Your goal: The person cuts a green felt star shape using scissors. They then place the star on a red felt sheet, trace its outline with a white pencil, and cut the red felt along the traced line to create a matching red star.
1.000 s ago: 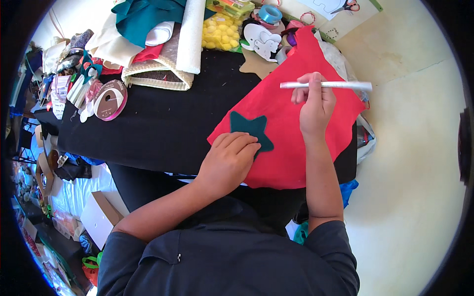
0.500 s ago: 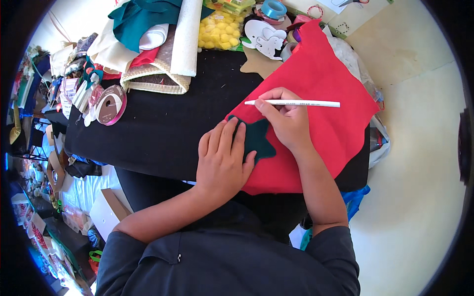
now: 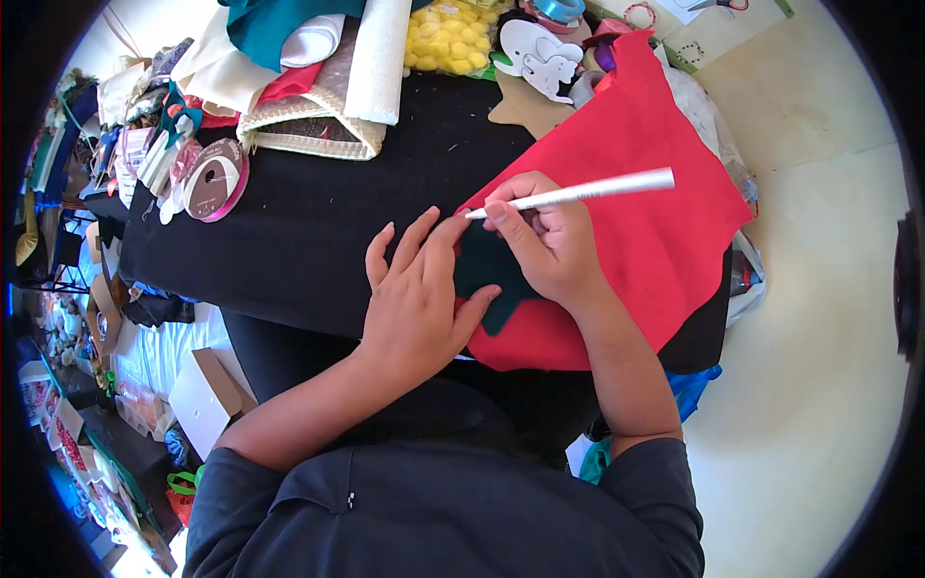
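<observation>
A large red felt sheet (image 3: 641,236) is spread over the right part of the black-covered table. On its left edge lies a dark green star-shaped felt piece (image 3: 493,262), partly hidden by both hands. My left hand (image 3: 407,301) has its fingers spread, with the index finger and thumb resting on the star's left side. Its other fingers reach over the black cloth. In my right hand (image 3: 557,249) is a slim white pencil (image 3: 607,187), pinched between thumb and fingers. The pencil's tip points left and sits by the star's upper point, close to my left index fingertip.
Folded fabrics and a white roll (image 3: 376,72) lie at the back left, near a ribbon spool (image 3: 214,181). At the back stand a bag of yellow pom-poms (image 3: 449,39), a brown star shape (image 3: 525,111), white animal cut-outs (image 3: 540,56) and tape rolls (image 3: 559,10).
The green star has turned, and my left hand has shifted left with its fingers spreading wider. My right hand has moved slightly left, bringing the tilted pencil's tip down to the star's upper point.
</observation>
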